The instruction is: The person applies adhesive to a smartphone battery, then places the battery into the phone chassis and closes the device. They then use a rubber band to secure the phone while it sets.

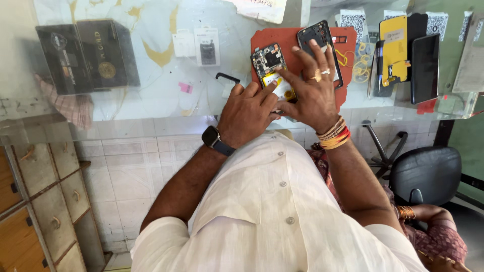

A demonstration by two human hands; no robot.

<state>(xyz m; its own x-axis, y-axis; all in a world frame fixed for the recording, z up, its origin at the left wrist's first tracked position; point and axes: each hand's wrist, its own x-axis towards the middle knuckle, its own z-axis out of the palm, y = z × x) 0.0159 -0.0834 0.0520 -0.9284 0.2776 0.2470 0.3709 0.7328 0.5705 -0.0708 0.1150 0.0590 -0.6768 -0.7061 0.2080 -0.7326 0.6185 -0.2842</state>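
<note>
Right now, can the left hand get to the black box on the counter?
Probably yes. The left hand rests on the opened phone, and the counter between it and the black box looks bare.

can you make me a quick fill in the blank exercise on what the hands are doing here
1. Both hands work on an opened phone lying on a ____ mat.
2. The left hand has a dark ____ on its wrist.
3. The right hand wears rings and several ____ at the wrist.

Missing words: red; watch; bangles
</note>
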